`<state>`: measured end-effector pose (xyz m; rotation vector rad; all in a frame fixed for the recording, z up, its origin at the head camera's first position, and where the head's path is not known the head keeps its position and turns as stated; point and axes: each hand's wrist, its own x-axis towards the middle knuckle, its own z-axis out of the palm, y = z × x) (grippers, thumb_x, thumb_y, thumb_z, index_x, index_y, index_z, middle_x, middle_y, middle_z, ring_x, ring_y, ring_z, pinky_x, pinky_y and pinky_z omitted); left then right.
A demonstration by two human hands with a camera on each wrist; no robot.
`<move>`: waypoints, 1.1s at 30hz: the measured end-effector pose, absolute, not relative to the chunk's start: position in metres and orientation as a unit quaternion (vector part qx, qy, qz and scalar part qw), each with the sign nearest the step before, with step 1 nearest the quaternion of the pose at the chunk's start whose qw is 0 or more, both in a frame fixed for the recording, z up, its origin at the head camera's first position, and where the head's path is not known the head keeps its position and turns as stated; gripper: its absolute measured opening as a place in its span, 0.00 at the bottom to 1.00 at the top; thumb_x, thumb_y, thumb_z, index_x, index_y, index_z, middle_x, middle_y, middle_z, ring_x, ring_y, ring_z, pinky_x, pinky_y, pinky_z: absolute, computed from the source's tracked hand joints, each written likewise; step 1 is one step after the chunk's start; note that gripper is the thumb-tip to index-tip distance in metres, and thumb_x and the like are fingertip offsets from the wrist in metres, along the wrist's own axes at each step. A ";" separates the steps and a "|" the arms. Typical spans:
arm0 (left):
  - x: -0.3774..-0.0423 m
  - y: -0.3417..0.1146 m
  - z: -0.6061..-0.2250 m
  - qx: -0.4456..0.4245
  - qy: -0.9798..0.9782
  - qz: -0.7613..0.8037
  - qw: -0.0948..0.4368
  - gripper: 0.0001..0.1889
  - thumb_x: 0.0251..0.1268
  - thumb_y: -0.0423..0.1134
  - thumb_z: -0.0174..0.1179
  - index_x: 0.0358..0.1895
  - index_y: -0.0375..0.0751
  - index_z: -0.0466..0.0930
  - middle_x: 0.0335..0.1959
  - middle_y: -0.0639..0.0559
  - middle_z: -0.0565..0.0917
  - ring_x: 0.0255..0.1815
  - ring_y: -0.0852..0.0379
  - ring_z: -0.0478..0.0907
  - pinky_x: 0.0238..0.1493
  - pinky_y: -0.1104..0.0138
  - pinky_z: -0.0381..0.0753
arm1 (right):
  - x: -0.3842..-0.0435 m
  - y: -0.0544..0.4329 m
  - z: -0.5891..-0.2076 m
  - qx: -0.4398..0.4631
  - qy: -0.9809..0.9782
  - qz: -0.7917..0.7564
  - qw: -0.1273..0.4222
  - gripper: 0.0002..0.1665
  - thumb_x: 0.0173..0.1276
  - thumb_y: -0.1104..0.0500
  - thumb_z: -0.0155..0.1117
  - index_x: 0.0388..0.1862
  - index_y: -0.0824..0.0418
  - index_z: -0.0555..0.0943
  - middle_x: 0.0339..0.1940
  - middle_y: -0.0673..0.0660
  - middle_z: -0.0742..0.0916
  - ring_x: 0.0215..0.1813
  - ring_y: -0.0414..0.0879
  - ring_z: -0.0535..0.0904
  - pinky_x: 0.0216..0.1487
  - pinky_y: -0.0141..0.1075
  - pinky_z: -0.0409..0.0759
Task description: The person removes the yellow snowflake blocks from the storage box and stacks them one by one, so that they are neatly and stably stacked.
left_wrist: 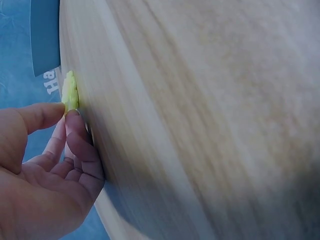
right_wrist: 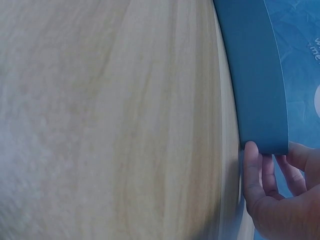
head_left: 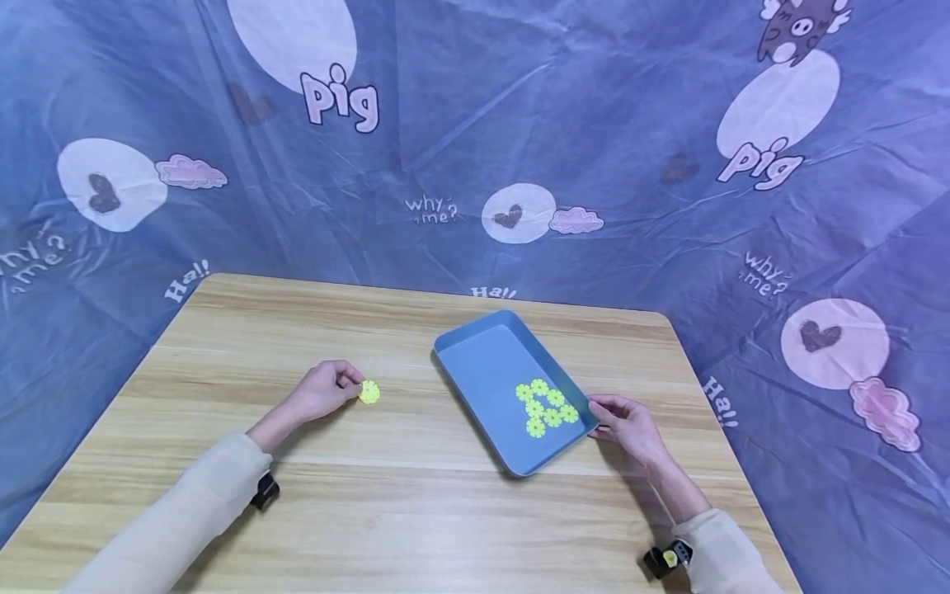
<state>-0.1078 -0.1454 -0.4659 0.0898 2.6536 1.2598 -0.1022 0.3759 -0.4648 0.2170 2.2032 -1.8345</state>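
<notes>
Between thumb and fingertips, my left hand [head_left: 322, 390] pinches a small yellow-green flower-shaped piece [head_left: 369, 392] just over the table, left of the tray. Seen edge-on in the left wrist view, that flower-shaped piece [left_wrist: 71, 92] looks thick and ridged, like several stacked. A shallow blue rectangular tray [head_left: 482, 363] lies at a slant on the table. Several flat yellow flower pieces [head_left: 534, 408] lie in its near right part. My right hand [head_left: 629, 425] grips the tray's right corner, with the thumb at the rim and fingers underneath, against the blue wall [right_wrist: 260, 80] in the right wrist view.
The wood-grain table [head_left: 416, 528] has rounded far corners. A blue printed cloth [head_left: 445, 148] hangs close behind it and along both sides. Each wrist carries a small black camera, such as the left one [head_left: 265, 491].
</notes>
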 end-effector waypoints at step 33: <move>-0.108 -0.142 -0.465 0.052 0.898 0.424 0.104 0.08 0.71 0.34 0.64 0.46 0.32 0.85 0.35 0.47 0.86 0.38 0.59 0.78 0.43 0.69 0.77 | -0.103 0.378 -0.467 0.080 0.762 -0.629 0.134 0.20 0.79 0.59 0.65 0.62 0.72 0.82 0.38 0.42 0.90 0.42 0.35 0.88 0.45 0.32 0.90</move>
